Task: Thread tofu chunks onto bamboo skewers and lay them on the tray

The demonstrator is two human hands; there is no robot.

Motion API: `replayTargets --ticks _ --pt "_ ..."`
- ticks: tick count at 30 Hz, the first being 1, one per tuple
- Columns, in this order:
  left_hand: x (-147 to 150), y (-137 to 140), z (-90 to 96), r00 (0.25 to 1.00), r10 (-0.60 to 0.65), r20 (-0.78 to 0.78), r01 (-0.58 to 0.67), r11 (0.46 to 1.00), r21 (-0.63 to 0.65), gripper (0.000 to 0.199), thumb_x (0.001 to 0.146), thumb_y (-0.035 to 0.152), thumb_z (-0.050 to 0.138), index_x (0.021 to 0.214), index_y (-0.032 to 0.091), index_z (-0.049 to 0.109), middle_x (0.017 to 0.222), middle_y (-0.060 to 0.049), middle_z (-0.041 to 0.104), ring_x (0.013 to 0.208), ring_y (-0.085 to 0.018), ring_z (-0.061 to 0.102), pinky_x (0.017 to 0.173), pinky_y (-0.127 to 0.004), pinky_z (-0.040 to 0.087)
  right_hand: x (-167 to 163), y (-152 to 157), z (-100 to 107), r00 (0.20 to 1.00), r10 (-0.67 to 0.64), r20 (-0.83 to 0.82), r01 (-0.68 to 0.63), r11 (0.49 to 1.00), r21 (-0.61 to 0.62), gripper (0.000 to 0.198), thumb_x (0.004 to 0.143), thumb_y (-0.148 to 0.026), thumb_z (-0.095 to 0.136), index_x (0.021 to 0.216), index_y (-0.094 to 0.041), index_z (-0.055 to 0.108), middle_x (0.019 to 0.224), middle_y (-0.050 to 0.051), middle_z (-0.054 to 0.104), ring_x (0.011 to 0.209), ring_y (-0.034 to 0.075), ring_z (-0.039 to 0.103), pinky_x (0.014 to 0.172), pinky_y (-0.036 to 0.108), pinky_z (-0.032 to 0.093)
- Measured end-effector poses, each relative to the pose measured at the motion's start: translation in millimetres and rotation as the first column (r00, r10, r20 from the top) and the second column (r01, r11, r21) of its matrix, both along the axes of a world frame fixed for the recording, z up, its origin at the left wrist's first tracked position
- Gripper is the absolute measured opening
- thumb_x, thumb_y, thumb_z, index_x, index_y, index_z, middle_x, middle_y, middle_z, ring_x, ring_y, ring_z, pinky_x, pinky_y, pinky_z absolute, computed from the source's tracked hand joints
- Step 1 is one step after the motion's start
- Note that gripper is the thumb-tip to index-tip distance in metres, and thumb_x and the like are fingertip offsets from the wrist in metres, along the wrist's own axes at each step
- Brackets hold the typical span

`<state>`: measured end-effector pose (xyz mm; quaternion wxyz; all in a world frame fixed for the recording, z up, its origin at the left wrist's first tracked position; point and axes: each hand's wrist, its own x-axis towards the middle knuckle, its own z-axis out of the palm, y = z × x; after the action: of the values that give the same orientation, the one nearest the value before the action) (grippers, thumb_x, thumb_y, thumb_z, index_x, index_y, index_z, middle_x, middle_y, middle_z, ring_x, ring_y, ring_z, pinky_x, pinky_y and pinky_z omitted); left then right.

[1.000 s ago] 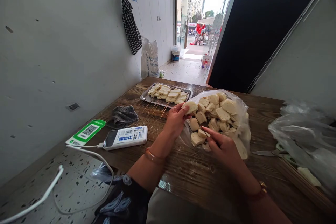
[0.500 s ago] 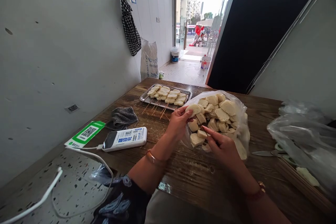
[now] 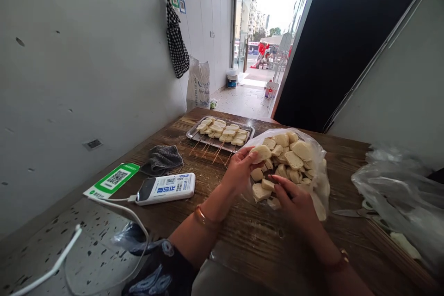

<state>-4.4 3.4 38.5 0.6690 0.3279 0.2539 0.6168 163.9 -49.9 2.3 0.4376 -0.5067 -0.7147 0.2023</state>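
A: Two hands over the brown wooden table [image 3: 249, 236]?

B: Yes, at the clear plastic bag of pale bun slices [image 3: 294, 162] on it. Beyond the bag, a steel tray of skewered slices [image 3: 222, 132].

A: Grips?

B: Left hand [image 3: 239, 169] pinches one pale slice [image 3: 261, 152]; right hand [image 3: 294, 201] closes on a thin skewer, barely visible.

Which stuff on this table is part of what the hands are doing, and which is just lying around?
In use: left hand holding a bun slice; right hand; bag of slices; tray of skewers.
Lying about: cloth, power bank, QR card, scissors.
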Motion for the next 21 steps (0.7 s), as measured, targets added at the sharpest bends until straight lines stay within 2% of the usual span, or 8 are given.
replayTargets --ticks 3,6,10,14,21 --pt "-5 -2 5.1 0.994 -0.047 0.094 0.047 0.999 0.006 0.035 0.066 0.04 0.083 0.083 0.013 0.068 0.088 -0.007 0.071 0.082 -0.019 0.066 0.077 -0.036 0.057 0 -1 -1 1.0 -0.01 0.0 0.01 1.0 0.002 0.033 0.09 -0.037 0.052 0.106 -0.02 0.074 0.103 0.006 0.077 0.088 0.022 0.074 0.078 0.031 0.06" --pt "-9 -4 6.9 0.992 -0.064 0.106 0.063 0.998 0.016 0.037 0.065 0.039 0.084 0.085 0.012 0.067 0.084 -0.006 0.071 0.079 -0.02 0.067 0.077 -0.039 0.057 0 0 -6 1.0 0.003 0.006 -0.003 1.0 0.01 0.031 0.088 -0.037 0.054 0.105 -0.021 0.075 0.103 0.006 0.077 0.09 0.023 0.074 0.081 0.033 0.06" --pt "-9 -6 7.7 0.99 -0.098 0.097 0.098 0.995 0.006 0.046 0.062 0.035 0.086 0.099 0.011 0.07 0.088 -0.009 0.072 0.08 -0.02 0.068 0.078 -0.038 0.056 5 2 -13 1.0 -0.014 0.004 0.014 1.0 -0.021 0.032 0.088 -0.04 0.055 0.106 -0.023 0.076 0.105 0.006 0.076 0.092 0.024 0.073 0.083 0.035 0.06" --pt "-5 -9 8.4 0.991 -0.089 0.104 0.089 0.996 0.003 0.042 0.059 0.033 0.088 0.092 0.011 0.074 0.088 -0.009 0.073 0.08 -0.019 0.067 0.08 -0.035 0.055 10 2 -9 0.999 -0.053 0.008 0.053 0.996 -0.071 0.031 0.087 -0.041 0.057 0.106 -0.024 0.076 0.108 0.007 0.075 0.097 0.026 0.072 0.081 0.036 0.061" --pt "4 -13 1.2 0.997 0.011 -0.08 -0.008 0.999 0.037 0.04 0.061 0.037 0.085 0.094 0.017 0.077 0.09 -0.006 0.074 0.081 -0.017 0.065 0.077 -0.027 0.052 5 -2 8 0.985 -0.15 -0.089 0.135 0.979 -0.155 0.033 0.081 -0.046 0.062 0.097 -0.022 0.079 0.104 0.01 0.076 0.097 0.029 0.072 0.08 0.039 0.061"
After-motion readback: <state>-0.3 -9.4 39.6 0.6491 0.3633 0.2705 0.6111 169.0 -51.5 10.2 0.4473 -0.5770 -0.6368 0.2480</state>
